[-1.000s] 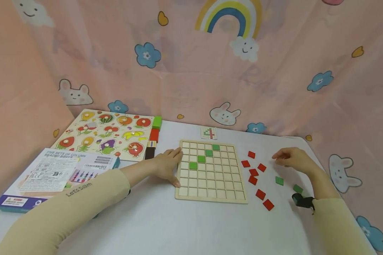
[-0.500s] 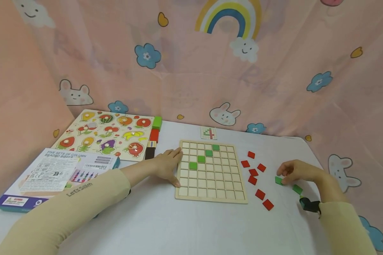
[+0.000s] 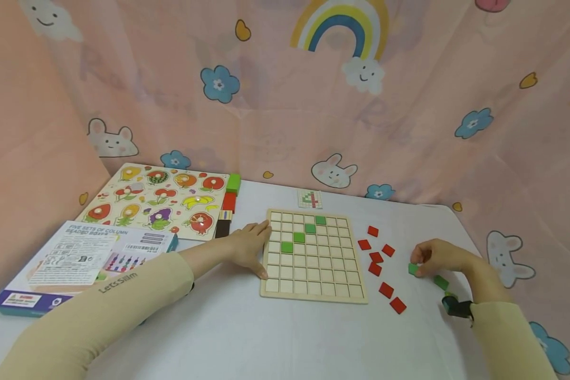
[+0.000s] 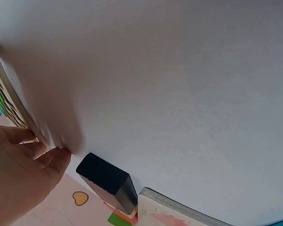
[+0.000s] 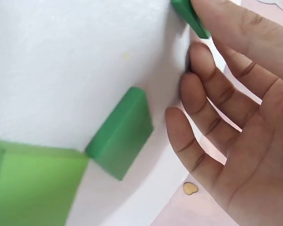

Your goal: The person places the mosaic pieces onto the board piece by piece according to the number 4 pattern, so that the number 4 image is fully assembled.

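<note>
A wooden grid board [image 3: 314,300] lies on the white table, with several green tiles in a slanting line of its squares. My left hand [image 3: 247,248] rests along the board's left edge, fingers and thumb spread; its fingertips show at that edge in the left wrist view. Over on the right, my right hand [image 3: 442,258] pinches a green square tile [image 3: 412,269] between thumb and finger, at the table surface. Another green tile [image 5: 122,134] lies beneath that hand, beside a lighter green one [image 5: 37,183]. Several red tiles [image 3: 386,290] are scattered between board and right hand.
Behind the board lies a small pattern card [image 3: 310,199]. To the left are a fruit puzzle board [image 3: 142,211], a boxed bead set [image 3: 85,264], and a black block [image 3: 222,228] in a row with other coloured blocks. A patterned pink curtain [image 3: 275,121] backs the table.
My right hand has come down from above the tiles towards the body and taken the green tile between its fingers. The left hand has stayed at the board's edge.
</note>
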### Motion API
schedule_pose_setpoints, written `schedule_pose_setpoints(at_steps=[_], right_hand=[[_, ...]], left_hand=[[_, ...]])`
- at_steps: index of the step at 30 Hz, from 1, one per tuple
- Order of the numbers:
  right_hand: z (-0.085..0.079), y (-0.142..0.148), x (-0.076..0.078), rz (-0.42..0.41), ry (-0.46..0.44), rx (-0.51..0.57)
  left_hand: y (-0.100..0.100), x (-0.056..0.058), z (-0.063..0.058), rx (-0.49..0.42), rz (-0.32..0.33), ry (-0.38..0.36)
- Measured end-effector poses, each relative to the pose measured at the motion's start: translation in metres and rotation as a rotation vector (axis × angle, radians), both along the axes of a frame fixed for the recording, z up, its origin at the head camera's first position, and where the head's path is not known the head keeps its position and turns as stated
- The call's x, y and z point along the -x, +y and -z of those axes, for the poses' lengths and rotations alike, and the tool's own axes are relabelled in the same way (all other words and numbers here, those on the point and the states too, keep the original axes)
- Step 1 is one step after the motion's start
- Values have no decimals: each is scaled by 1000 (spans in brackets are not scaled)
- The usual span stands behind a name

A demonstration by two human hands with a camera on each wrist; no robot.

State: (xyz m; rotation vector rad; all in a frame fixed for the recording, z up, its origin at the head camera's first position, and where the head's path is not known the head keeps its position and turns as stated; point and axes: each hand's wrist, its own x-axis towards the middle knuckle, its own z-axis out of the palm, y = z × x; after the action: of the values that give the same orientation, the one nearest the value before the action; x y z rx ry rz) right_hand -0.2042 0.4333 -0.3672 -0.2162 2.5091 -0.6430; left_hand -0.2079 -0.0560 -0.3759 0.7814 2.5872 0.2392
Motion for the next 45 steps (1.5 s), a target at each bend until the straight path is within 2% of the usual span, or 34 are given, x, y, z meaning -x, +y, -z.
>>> schedule_pose_setpoints(at_steps=[5, 9, 14, 21, 26, 30, 37, 45], right_hand=[[-7, -6, 5, -42, 30, -11], [-15, -28, 11, -41, 74, 26], [-19, -79, 15, -53, 96, 105], [-14, -155, 20, -144, 183, 249], [-12, -206, 19, -196, 217, 297], [-9, -235, 16, -247, 213, 309], [-1, -266, 12, -288, 229, 275], [6, -278, 5, -278, 246, 201]], left_hand=[[1, 0, -1, 1, -1, 0], [0, 0, -1, -1, -3, 0], [-1, 0, -1, -1, -4, 0], [0, 1, -1, -4, -4, 4], [0, 1, 0, -5, -9, 8], [0, 1, 0, -9, -10, 4], [0, 2, 2, -7, -11, -3], [-1, 2, 3, -10, -13, -9]])
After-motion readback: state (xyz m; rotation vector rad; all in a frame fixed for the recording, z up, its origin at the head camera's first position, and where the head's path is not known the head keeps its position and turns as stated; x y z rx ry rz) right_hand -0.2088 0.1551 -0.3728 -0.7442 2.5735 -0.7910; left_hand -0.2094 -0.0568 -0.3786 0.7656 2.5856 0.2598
